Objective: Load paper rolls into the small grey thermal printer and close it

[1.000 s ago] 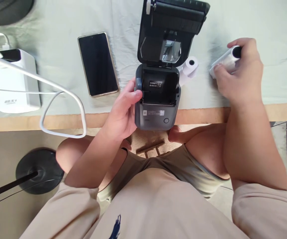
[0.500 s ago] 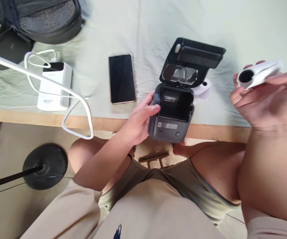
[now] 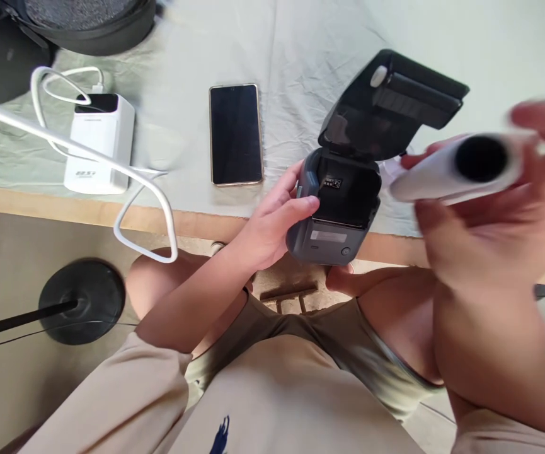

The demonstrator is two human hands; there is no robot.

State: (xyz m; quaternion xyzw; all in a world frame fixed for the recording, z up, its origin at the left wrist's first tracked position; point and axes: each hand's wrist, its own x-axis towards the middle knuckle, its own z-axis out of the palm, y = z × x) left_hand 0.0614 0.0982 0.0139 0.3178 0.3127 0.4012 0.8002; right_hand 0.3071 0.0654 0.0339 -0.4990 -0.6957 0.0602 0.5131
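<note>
My left hand grips the left side of a dark grey label printer above the table's front edge. The printer's black lid stands raised, and the paper bay inside looks bare apart from a small printed sticker. In my right hand is a white paper roll, just right of the printer. Its round dark core faces up toward me, and the hand is slightly blurred. Behind the printer's right side a pale object lies on the table, mostly hidden.
A phone with a dark screen lies left of the printer. Farther left stands a white power bank with a white cable looping past the table edge. A black bag is at the back left. A round black stand base rests on the floor.
My right hand has brought the paper roll left and closer to the printer, turning its core toward me. The printer has tilted and shifted slightly right in my left hand.
</note>
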